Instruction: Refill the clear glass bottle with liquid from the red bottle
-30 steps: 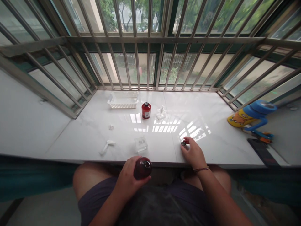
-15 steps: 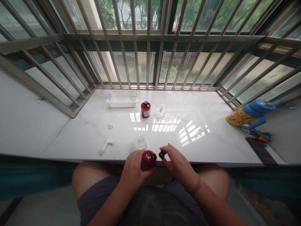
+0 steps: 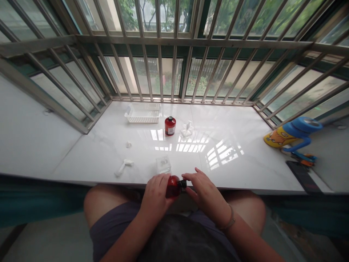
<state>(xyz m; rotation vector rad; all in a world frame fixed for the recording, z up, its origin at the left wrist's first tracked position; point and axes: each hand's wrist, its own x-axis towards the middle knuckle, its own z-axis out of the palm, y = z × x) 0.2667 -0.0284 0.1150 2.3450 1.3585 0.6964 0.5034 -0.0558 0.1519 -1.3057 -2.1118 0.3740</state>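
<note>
My left hand (image 3: 156, 194) is wrapped round a dark red bottle (image 3: 172, 186), held tilted just below the front edge of the white marble sill (image 3: 231, 138). My right hand (image 3: 203, 191) pinches a small black cap (image 3: 183, 184) against the bottle's neck. A small clear box (image 3: 163, 164) lies on the sill right beyond my hands. A second red bottle (image 3: 170, 126) with a black cap and a label stands upright farther back.
A white plastic basket (image 3: 142, 113) sits at the back left by the window bars. Small white scraps (image 3: 124, 167) lie left of the clear box, and a crumpled white piece (image 3: 187, 130) beside the far bottle. A blue and yellow toy (image 3: 293, 134) and a dark phone (image 3: 304, 177) are at the right.
My right hand picked the black cap off the sill, carried it left and set it on the neck of the bottle. My left hand lifted the bottle slightly toward the sill edge.
</note>
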